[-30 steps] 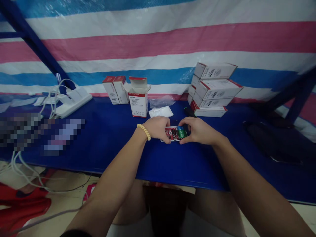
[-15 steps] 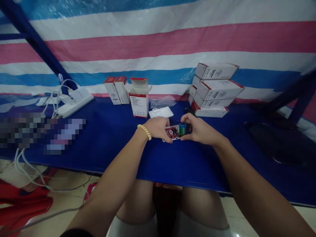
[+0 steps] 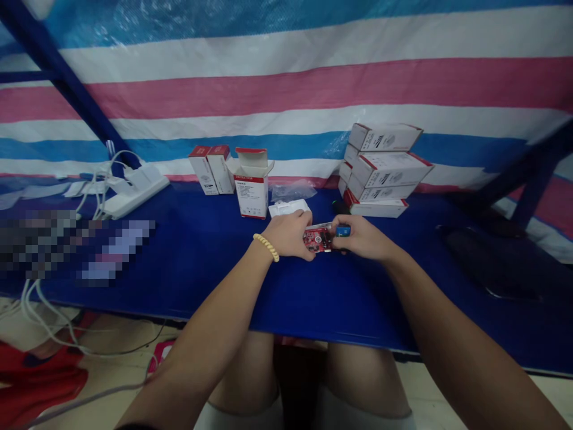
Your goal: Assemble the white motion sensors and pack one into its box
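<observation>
My left hand point(image 3: 290, 235), with a coiled yellow band at the wrist, is closed on the left end of an opened device with a red circuit board point(image 3: 319, 238) and a pale casing. At the device's right end, my right hand point(image 3: 362, 237) closes its thumb and fingers round a blue battery point(image 3: 342, 230). The fingers cover much of the battery, and I cannot tell whether it is seated in the casing. Just behind my left hand lies a white plastic part point(image 3: 289, 208). A dark cylindrical object point(image 3: 341, 207) rests behind my right hand.
An opened "DETECTOR" carton point(image 3: 251, 194) stands beside two closed cartons point(image 3: 210, 170). Several boxes point(image 3: 387, 170) are stacked at right. A clear plastic bag point(image 3: 293, 190) lies between. At left are a white power strip point(image 3: 136, 194) and cables; at right, a dark flat object point(image 3: 492, 263).
The battery has turned and is now more covered by my right fingers. The device is tilted more toward me, showing more of its red board. The head view has shifted slightly.
</observation>
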Motion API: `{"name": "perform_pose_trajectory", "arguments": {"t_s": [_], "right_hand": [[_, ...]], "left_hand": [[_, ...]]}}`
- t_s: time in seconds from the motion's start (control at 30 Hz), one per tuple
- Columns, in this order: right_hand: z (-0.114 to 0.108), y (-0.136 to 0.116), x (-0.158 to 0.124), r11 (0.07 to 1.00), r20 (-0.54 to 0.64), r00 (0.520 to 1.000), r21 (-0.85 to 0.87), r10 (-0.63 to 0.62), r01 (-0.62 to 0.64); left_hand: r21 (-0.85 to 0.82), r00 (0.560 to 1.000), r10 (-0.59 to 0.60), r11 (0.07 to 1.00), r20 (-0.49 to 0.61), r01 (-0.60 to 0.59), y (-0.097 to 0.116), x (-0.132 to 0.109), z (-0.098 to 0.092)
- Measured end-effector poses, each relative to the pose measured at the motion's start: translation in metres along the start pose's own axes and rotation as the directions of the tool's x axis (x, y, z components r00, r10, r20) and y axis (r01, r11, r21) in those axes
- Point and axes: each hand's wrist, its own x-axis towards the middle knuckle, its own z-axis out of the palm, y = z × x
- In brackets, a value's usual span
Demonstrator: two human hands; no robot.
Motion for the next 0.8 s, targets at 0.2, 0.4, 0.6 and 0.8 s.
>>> {"name": "perform_pose_trajectory", "arguments": {"t_s": [0.2, 0.4, 0.6, 0.8], "right_hand": [[0.0047, 0.0042, 0.0049, 0.981, -0.135, 0.990, 0.180, -0.043, 0.067], [0.0013, -0.0016, 0.0035, 0.951, -0.186, 0.980, 0.285, -0.064, 0.116], [-0.0004, -0.0011, 0.0027, 0.955, -0.215, 0.975, 0.273, -0.058, 0.117], [0.0029, -0.0007, 0.0039, 0.973, -0.214, 0.977, 0.221, -0.013, 0.061]], "left_hand": [[0.019, 0.997, -0.004, 1.000, -0.072, 0.005, 0.0063, -0.0016, -0.0041], [-0.114, 0.999, 0.006, 0.993, -0.035, -0.010, 0.0059, -0.0002, -0.0037], [-0.132, 0.995, 0.024, 0.991, -0.100, -0.037, 0.0061, -0.0003, -0.0043], [-0.121, 0.985, 0.024, 0.992, -0.170, -0.045, 0.0049, -0.0002, -0.0043]]}}
